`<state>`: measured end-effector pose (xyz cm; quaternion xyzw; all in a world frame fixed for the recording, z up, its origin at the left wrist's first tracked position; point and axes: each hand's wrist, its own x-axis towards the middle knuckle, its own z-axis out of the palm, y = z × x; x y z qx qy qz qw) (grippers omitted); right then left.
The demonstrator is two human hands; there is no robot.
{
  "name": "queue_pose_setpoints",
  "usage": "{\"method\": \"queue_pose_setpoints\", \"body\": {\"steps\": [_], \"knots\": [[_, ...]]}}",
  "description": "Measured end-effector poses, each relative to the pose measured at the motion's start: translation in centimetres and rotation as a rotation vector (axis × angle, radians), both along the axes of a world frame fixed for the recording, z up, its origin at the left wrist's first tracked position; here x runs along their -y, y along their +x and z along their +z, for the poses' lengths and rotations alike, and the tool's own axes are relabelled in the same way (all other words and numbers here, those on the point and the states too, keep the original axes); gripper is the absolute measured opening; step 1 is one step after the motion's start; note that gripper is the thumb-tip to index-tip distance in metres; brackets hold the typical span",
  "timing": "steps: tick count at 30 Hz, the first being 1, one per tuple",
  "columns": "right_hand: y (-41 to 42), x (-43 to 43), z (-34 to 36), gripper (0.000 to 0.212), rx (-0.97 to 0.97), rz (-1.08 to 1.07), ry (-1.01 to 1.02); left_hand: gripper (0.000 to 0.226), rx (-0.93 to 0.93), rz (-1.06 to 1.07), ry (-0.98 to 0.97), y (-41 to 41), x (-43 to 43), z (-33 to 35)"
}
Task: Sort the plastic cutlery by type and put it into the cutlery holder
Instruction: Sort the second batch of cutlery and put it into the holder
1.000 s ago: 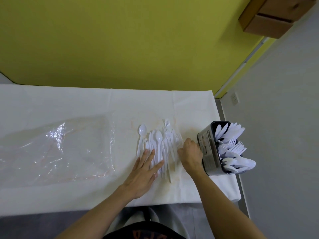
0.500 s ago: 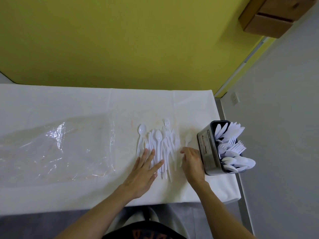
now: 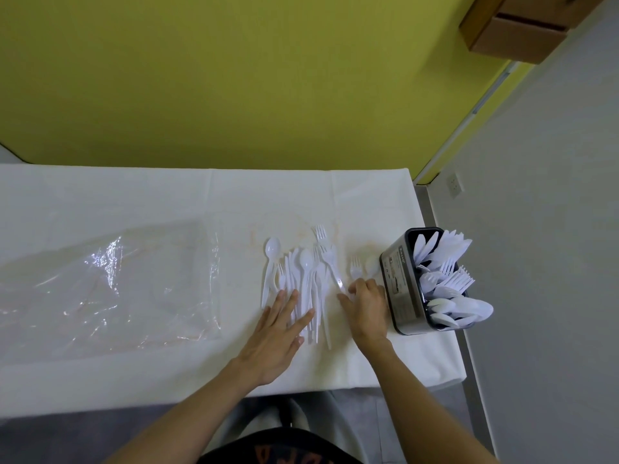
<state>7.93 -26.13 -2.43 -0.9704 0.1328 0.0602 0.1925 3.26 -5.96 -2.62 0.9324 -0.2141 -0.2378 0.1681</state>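
A pile of white plastic cutlery (image 3: 306, 276), spoons and forks mixed, lies on the white tablecloth (image 3: 167, 202). My left hand (image 3: 279, 333) rests flat and open on the handles at the pile's near end. My right hand (image 3: 366, 304) is just right of the pile with its fingers curled round the handle of a fork (image 3: 355, 270) that points away from me. A spoon (image 3: 371, 264) lies beside that fork. The metal cutlery holder (image 3: 400, 283) stands at the table's right edge, with knives at the far end, forks in the middle and spoons nearest.
A crumpled clear plastic bag (image 3: 110, 279) lies flat on the left of the table. The table's right edge runs just past the holder, above grey floor (image 3: 536, 296). A yellow wall (image 3: 234, 78) stands behind, and a wooden shelf (image 3: 516, 25) hangs at top right.
My right hand drew back from beside the holder toward the pile. A spoon, then a fork, came to lie between pile and holder. My left hand stayed put.
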Motion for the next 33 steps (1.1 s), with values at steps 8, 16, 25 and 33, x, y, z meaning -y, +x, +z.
{"method": "queue_pose_setpoints", "body": {"steps": [8, 16, 25, 33], "knots": [[-0.2, 0.6, 0.5, 0.014, -0.108, -0.233, 0.175, 0.071, 0.009, -0.004, 0.014, 0.1, 0.0, -0.2], [1.6, -1.3, 1.2, 0.024, -0.042, -0.004, 0.098, 0.07, 0.019, -0.014, 0.02, -0.1, -0.1, -0.6], [1.1, -0.4, 0.9, 0.012, -0.145, -0.133, 0.158, 0.067, 0.01, -0.019, 0.029, -0.4, -0.1, -0.3], [-0.6, -0.5, 0.8, 0.019, -0.09, -0.151, 0.2, 0.056, 0.144, -0.125, -0.008, 0.3, 1.3, -0.2]]}}
